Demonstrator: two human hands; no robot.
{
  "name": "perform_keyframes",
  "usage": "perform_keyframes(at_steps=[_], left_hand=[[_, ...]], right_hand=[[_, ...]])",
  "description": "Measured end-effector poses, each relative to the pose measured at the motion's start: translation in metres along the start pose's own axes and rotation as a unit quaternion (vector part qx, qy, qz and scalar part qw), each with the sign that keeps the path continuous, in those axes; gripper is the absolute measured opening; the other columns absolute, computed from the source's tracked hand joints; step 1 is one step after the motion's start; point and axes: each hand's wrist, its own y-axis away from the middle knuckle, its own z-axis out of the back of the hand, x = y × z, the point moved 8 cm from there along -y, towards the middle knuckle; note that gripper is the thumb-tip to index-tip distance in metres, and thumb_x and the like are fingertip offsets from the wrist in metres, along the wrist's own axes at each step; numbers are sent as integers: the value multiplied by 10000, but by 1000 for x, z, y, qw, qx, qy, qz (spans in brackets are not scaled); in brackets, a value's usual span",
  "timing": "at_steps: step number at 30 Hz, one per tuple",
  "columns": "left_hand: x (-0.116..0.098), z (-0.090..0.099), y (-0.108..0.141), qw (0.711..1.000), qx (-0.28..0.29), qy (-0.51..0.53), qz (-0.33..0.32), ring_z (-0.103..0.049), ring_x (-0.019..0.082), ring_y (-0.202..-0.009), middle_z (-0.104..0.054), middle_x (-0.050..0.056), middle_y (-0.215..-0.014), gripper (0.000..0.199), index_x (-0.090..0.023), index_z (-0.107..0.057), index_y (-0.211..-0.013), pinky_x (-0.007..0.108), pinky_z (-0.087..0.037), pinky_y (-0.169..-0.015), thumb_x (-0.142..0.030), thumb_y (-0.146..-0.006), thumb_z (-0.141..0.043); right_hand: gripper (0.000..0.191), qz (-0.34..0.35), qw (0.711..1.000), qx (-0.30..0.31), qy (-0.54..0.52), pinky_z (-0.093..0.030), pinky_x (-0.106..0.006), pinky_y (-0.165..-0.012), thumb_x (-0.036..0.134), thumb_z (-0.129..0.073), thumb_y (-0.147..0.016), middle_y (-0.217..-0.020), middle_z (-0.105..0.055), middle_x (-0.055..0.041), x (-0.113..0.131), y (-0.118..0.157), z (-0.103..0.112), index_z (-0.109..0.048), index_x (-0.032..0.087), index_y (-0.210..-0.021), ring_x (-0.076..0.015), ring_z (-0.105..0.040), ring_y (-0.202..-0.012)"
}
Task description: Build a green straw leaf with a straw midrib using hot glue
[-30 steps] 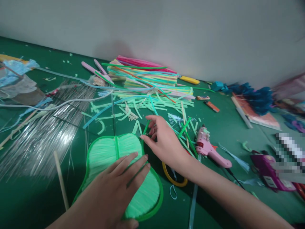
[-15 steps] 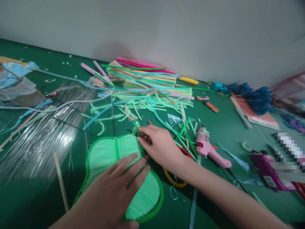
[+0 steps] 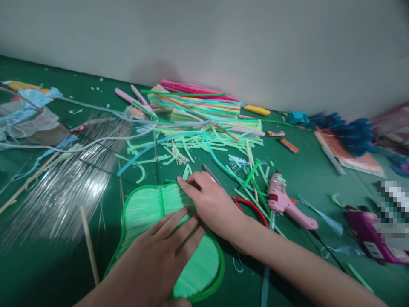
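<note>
A light green, wing-like panel (image 3: pixel 198 273) with a darker green fuzzy border lies on the table in front of me. My left hand (image 3: pixel 166 243) rests flat on the panel, fingers stretched toward its upper right edge. Just beyond those fingertips, my right hand (image 3: pixel 211 200) is closed at the same edge, pinching the green pipe cleaner (image 3: pixel 171 181) of the border. Its short end shows left of my index finger, along the top of the panel; the rest of the grip is hidden. Red-handled scissors (image 3: pixel 255 207) lie partly under my right forearm.
A pink glue gun (image 3: pixel 281 200) with a cord lies at right. Bundled pipe cleaners (image 3: pixel 198 108) and cut green pieces (image 3: pixel 211 140) spread across the back. Thin wires (image 3: pixel 86 179) cover the left, near a wooden stick (image 3: pixel 89 245). A purple device (image 3: pixel 367 234) sits far right.
The pipe cleaner end that pointed up and away now lies leftward along the panel's top edge. My right fingers have come down onto that edge. The view has shifted slightly; my left hand stays on the panel.
</note>
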Motion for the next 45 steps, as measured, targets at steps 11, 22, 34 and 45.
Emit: perform_keyframes(at_steps=[11,22,34,45], left_hand=[[7,-16,6,990,-125,-30,-59,-144,370,-1495,-252,123,-1621,1013,-218,-34,-1569,559,-269,-1178,-722,-824,-500],[5,-7,7,985,-153,-54,-64,-167,351,-1489,-248,89,-1629,940,-211,-97,-1569,511,-276,-1170,-749,-855,-387],[4,-7,6,990,-130,-26,-55,-163,365,-1488,-245,100,-1629,1010,-216,-133,-1564,533,-256,-1181,-680,-791,-587],[5,-11,3,996,-82,-8,-24,-105,371,-1501,-192,85,-1646,1114,-234,-139,-1562,556,-235,-1191,-501,-680,-765]], right_hand=[[442,69,994,47,-76,-464,-410,-870,71,-415,-933,-1068,-607,-122,-8,-13,6,-598,143,-1329,-223,-462,-913],[456,136,988,64,-26,-425,-412,-892,172,-441,-944,-1156,-592,-122,-10,-19,15,-560,226,-1380,-225,-438,-896],[485,157,983,76,-51,-418,-404,-918,124,-477,-893,-1184,-588,-112,-9,-24,17,-592,229,-1352,-230,-438,-941],[486,165,983,79,-32,-409,-413,-913,144,-460,-922,-1218,-578,-109,-7,-22,13,-559,254,-1384,-235,-427,-952]])
